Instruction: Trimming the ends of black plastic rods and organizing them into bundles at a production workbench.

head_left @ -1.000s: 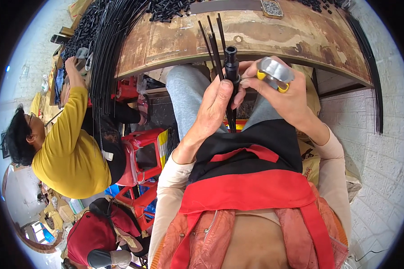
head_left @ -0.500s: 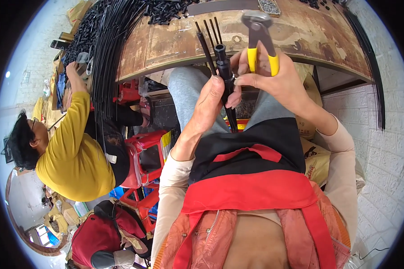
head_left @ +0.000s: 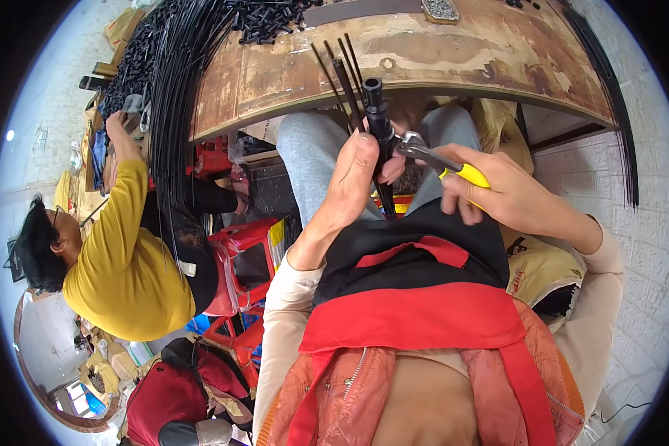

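My left hand [head_left: 358, 169] is closed around a bundle of thin black rods [head_left: 351, 67] and a thicker black tube with a ringed, hollow top [head_left: 375, 104]. The bundle stands nearly upright above my lap, its lower ends [head_left: 385, 201] showing beneath my hand. In my right hand [head_left: 502, 186] are end-cutting pincers with yellow handles [head_left: 471, 175]. Their metal jaws [head_left: 411, 144] meet the side of the black tube just right of my left fingers. Exactly what the jaws bite on is too small to make out.
A worn wooden table [head_left: 453, 59] spans the far side, bearing loose black tube pieces [head_left: 271, 18], a flat dark strip [head_left: 364, 10] and a small tray of metal bits [head_left: 441, 10]. Long black rods [head_left: 178, 97] hang over its left edge. A co-worker in yellow [head_left: 126, 275] sits left, beside red stools [head_left: 249, 256].
The pincers have swung down from upright, and their jaws now reach the tube. My right fingers have left the tube's side and gripped the handles. My left hand has barely moved.
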A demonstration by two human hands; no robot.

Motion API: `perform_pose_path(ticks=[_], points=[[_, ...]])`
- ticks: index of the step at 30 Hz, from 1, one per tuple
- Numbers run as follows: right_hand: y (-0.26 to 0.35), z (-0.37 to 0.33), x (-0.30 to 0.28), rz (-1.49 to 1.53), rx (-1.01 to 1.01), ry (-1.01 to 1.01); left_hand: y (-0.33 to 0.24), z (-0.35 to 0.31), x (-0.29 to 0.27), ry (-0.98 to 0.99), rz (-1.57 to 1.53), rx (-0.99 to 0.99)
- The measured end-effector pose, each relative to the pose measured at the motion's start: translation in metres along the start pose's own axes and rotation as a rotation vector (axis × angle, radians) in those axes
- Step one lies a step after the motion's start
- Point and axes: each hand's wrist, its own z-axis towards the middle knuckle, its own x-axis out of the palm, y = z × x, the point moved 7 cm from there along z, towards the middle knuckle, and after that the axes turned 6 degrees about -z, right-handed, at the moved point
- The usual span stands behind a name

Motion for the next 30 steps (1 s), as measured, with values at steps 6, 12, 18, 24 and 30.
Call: perform_pose_path(ticks=[6, 12, 18, 24, 30], points=[[-0.005, 0.0, 0.0, 0.313, -0.116, 0.027, 0.0, -0.001, 0.004, 0.025, -0.055, -0.025], [0.012, 0.0, -0.008, 0.078, -0.026, 0.242, -0.002, -0.005, 0.006, 0.043, -0.031, 0.018], [0.016, 0.005, -0.008, 0.035, 0.082, 0.221, -0.008, -0.006, 0.0, -0.016, 0.021, 0.025], [0.024, -0.003, -0.024, -0.159, -0.043, 0.078, -0.004, 0.006, -0.006, 0.063, -0.046, -0.005], [0.029, 0.012, -0.042, -0.316, 0.255, 0.135, 0.001, 0.009, -0.011, -0.019, -0.036, 0.012]])
